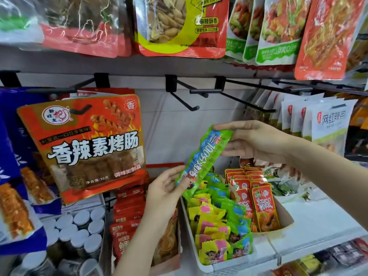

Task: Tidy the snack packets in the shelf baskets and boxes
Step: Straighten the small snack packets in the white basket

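Snack packets fill this shop shelf, and one long green and blue foil snack packet (203,158) is held up at a slant over the white plastic basket (207,264), its upper end to the right and its lower end to the left. From the head camera, the left hand (166,191) pinches the packet's lower end, thumb on the printed front and fingers behind. The right hand (256,141) pinches the upper end, its fingers curled over the top edge and thumb below.

Under the packet, the white basket holds a jumble of small yellow, pink and green sachets (220,226). Just right of it, a brown cardboard tray (286,220) carries upright rows of red and orange sachets (253,194). Farther right lie loose dark green packets (282,188) on the white shelf (318,220).

Left of the basket stand red packets (127,218) in a stack, and beyond them, at the near left, small jars with pale grey lids (79,230). Above those hangs a large orange-red pouch printed with grilled skewers (85,148), with blue pouches (12,156) beside it at the far left edge. Bare black metal peg hooks (185,96) jut from the back panel in the middle. White pouches (326,124) hang in a row at the right. Along the top edge hang red, yellow and green pouches (183,26) of an upper row.
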